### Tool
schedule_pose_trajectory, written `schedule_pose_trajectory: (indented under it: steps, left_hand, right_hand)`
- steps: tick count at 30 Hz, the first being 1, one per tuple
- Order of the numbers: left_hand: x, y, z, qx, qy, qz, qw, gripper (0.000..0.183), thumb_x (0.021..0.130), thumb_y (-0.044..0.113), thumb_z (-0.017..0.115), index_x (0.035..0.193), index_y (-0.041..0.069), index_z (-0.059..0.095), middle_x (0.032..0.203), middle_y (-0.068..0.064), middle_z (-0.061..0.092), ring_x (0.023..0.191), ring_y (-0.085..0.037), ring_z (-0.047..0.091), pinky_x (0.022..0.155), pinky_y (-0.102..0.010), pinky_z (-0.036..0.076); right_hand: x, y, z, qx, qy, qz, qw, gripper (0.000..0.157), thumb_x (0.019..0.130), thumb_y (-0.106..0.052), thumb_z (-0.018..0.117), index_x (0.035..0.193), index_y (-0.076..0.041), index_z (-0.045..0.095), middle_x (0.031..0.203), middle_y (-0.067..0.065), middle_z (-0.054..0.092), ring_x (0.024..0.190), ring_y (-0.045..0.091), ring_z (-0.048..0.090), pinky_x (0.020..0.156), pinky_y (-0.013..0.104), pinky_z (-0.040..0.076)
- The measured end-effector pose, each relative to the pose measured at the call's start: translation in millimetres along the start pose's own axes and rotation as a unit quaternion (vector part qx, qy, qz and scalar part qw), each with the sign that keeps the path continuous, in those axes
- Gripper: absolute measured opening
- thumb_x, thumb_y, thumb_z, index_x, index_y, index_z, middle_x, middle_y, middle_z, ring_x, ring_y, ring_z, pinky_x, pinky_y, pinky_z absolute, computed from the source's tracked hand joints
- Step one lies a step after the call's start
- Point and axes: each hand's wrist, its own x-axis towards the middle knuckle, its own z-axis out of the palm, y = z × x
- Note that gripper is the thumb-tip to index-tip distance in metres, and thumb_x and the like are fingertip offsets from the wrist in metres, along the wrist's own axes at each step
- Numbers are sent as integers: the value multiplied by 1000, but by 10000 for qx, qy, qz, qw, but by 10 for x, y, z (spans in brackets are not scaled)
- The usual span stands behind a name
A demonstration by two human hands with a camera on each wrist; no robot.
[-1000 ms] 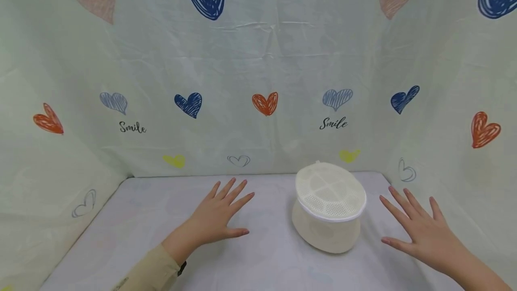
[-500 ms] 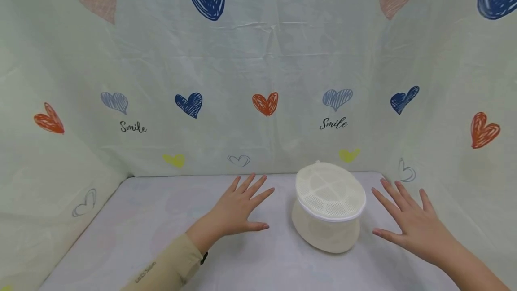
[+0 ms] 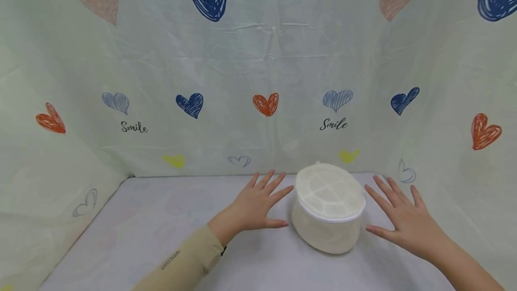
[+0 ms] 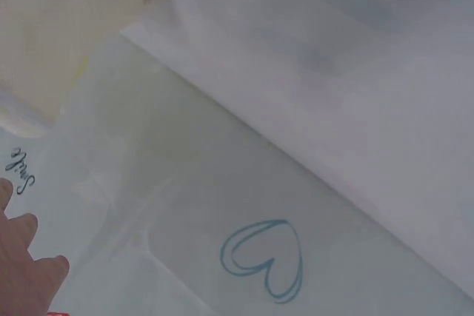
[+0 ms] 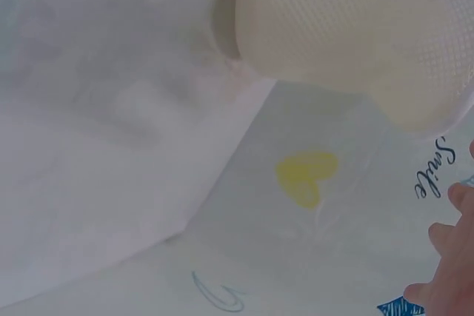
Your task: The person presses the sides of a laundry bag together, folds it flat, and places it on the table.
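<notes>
A cream-white mesh laundry bag (image 3: 329, 194) with a round lid and white edging stands on the table, tilted slightly. It narrows below the lid. My left hand (image 3: 252, 205) hovers just to its left, fingers spread, not visibly touching it. On the other side, my right hand (image 3: 409, 221) is held with spread fingers, a small gap from the bag. Part of the bag (image 4: 63, 31) fills the upper left of the left wrist view, above some fingertips (image 4: 26, 231). In the right wrist view its mesh wall (image 5: 333, 27) shows at the top.
Pale lavender cloth covers the table (image 3: 133, 237). Behind and at both sides rises a white curtain (image 3: 230, 62) printed with hearts and the word "Smile". The bag stands near the table's back right corner.
Both hands have closed in on the bag: the left moved right and slightly away from me, the right moved left and slightly away. The bag stays where it was.
</notes>
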Motion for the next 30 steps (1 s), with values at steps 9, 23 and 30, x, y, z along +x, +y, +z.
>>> schedule_pose_trajectory:
  steps: [9,23,30]
  left_hand:
    - [224,137,-48,-60,49,115,9999,88,85,79,41,157,33,19,163,-3,10,148,-29,6,114,-56,15]
    - [581,235,-80,-125,-36,-71,9999,85,87,80,31,157,36,11,163,0,7,149,-27,4,114,-56,15]
    - [725,270,-76,-397,-102,-233,9989,84,88,78,34,157,35,12,163,0,7,149,-28,5,114,-56,13]
  right_hand:
    - [80,-32,46,138,173,-221,9995,93,83,-59,66,157,-21,22,163,6,8,148,20,-10,110,56,-16]
    - [294,-89,71,456,-105,-52,9989,88,87,-59,62,156,-21,24,160,13,18,148,34,5,111,55,-17]
    - [410,-107,72,545,-391,10,9977,86,87,-62,59,156,-21,25,161,12,16,146,39,10,110,56,-16]
